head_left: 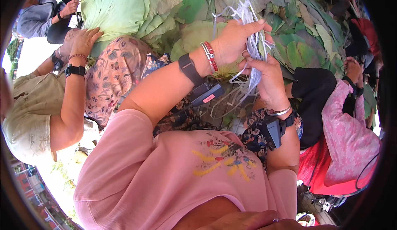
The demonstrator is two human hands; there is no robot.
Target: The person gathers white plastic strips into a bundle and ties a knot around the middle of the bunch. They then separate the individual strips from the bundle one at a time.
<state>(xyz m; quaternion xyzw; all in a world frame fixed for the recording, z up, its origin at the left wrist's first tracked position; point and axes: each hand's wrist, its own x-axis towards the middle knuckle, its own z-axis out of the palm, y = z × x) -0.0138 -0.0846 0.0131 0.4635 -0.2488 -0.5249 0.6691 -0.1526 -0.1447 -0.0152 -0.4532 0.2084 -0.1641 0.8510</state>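
A bundle of thin white plastic strips (255,48) is held between my two hands in front of me. My left hand (234,40) grips its upper part, fingers wrapped around the strands and thumb reaching across. Lower down, my right hand (267,78) pinches the same bundle with thumb and fingertips. Loose ends stick up above my left hand, and several loops dangle below toward my lap. Behind the strips spread large, flat green lotus leaves (204,37), some of them browning.
A tall stack of pale green leaves (113,9) stands at the upper left, with a seated co-worker's hand (85,42) resting on its edge. More leaves (310,48) are heaped at the right. Another person in a pink patterned top (349,115) sits close on my right.
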